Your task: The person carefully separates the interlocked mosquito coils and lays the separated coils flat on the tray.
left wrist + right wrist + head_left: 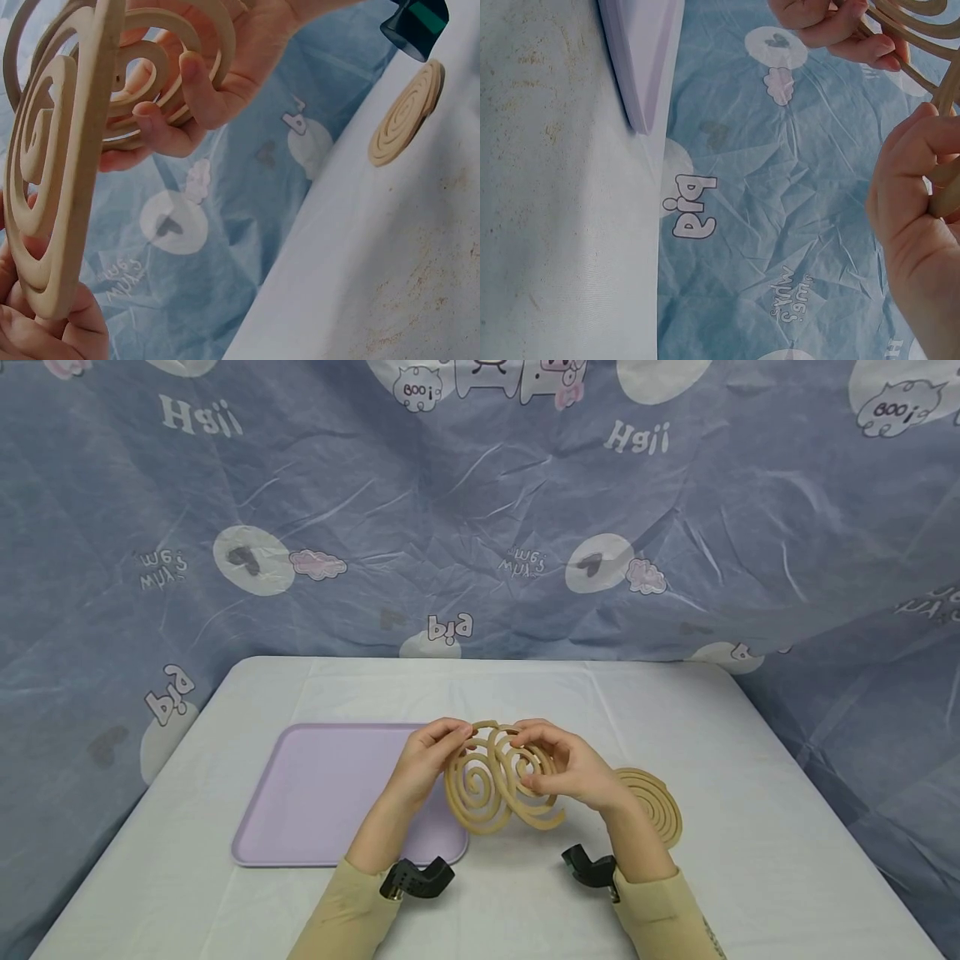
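Observation:
Two tan mosquito coils are held up side by side in front of me, their rings overlapping in the head view. My left hand (429, 755) pinches the left coil (480, 827) at its upper outer edge. My right hand (576, 770) holds the right coil (553, 821), thumb at its front and fingers over the top. In the left wrist view, one coil (86, 150) stands nearly edge-on, with the right hand's fingertips (193, 69) against the rings of the other. Behind my right wrist, more flat coiled rings (651, 802) lie on the table, partly hidden by the forearm.
A lilac tray (322, 793) lies on the white-covered table (750, 877) at left, its right part behind my left forearm. Brown crumbs (409, 300) speckle the cloth in the wrist views. A blue printed curtain (450, 510) hangs behind the table. Black camera mounts (423, 878) sit on both wrists.

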Tool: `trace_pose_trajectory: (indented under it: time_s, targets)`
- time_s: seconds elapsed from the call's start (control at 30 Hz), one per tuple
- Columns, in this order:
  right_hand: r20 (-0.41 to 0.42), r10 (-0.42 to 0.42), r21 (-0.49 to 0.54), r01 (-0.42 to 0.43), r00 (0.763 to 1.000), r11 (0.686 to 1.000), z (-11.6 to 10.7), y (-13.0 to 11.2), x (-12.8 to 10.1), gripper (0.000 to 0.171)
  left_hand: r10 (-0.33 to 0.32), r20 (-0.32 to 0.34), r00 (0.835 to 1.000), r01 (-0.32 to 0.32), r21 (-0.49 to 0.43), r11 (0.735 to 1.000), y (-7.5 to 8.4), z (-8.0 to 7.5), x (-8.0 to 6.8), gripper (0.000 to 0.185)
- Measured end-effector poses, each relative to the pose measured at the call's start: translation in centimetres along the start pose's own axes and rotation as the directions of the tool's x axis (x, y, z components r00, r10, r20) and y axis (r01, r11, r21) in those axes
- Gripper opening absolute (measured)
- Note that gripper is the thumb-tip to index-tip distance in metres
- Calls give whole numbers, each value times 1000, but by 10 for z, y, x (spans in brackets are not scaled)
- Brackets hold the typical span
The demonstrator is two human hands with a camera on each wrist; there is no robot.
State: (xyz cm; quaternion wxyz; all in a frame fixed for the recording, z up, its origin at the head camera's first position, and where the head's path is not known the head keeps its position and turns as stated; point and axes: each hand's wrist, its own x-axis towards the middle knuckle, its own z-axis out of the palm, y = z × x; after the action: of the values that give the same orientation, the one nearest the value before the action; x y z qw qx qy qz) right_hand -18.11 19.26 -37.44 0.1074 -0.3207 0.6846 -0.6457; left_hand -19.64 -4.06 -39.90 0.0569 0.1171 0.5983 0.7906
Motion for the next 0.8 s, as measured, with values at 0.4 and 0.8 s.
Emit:
trace_pose_trajectory:
  time_s: [0.4, 0.8]
  targets:
    - [-53, 44, -33, -46, 998, 998, -1, -4, -1, 41, 18, 136, 991, -18, -4, 1000, 0, -2, -1, 23]
    - [-68, 93, -46, -97, 993, 994, -1, -5, -1, 42, -11, 108, 994, 30, -174, 984, 4, -1, -2, 25]
